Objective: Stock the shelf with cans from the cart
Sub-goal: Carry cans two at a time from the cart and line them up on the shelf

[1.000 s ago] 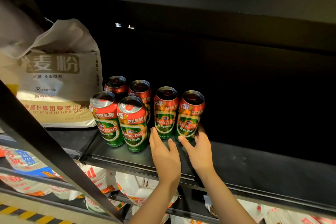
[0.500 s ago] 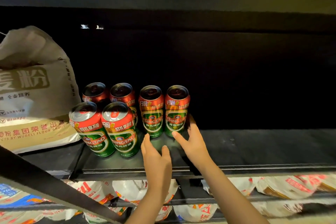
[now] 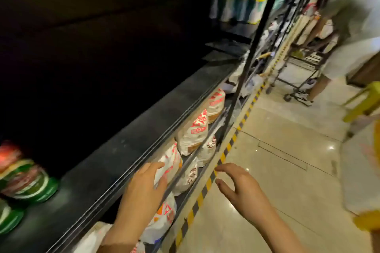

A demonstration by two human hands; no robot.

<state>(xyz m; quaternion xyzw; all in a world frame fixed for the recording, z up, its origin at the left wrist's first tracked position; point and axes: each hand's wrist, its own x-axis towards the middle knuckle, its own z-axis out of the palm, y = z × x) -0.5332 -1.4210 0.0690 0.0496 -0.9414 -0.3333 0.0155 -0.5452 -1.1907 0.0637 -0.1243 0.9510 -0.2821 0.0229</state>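
Red and green beer cans (image 3: 24,178) stand blurred at the far left on the dark shelf (image 3: 127,135). My left hand (image 3: 144,189) hovers in front of the shelf's front edge, fingers apart, holding nothing. My right hand (image 3: 240,189) is out over the aisle floor, fingers spread and curled, also empty. Both hands are well to the right of the cans. A wire cart (image 3: 298,68) stands far down the aisle at the upper right.
White printed bags (image 3: 193,131) fill the lower shelf beneath the dark one. A black upright post (image 3: 257,33) stands further along. Yellow-black tape (image 3: 224,154) edges the tiled floor. Another person (image 3: 349,33) bends over by the cart. Yellow items sit at the right edge.
My view has swung right, away from the cans and down the aisle. Both hands have pulled back from the cans and off the shelf; the right one is now over the floor.
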